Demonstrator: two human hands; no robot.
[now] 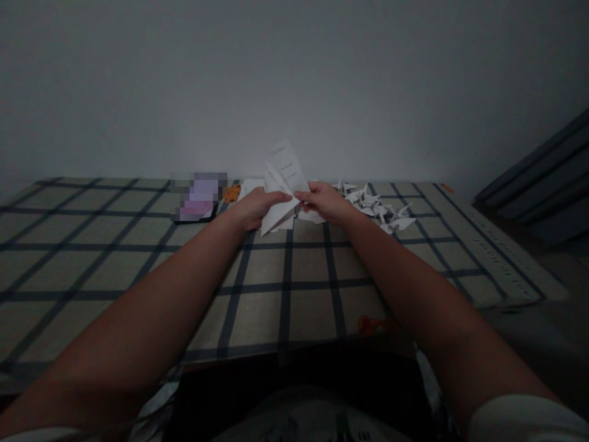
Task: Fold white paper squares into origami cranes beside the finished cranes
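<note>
A partly folded sheet of white paper [281, 184], with faint printed lines on its upper part, is held up above the table between both hands. My left hand [256, 207] pinches its left side, thumb lying across the front. From the right, my right hand [323, 200] grips the paper's edge between thumb and fingers. More white paper [311, 216] lies beneath and behind the hands, partly hidden by them. Just right of my right hand is a pile of folded white paper cranes [373, 205].
A checked cloth [264, 264] covers the table, which meets a plain wall [294, 80]. Left of the hands stands a phone-like device [199, 199] with a blurred screen, beside an orange patch [231, 193]. Dark slatted furniture [543, 178] is at the far right.
</note>
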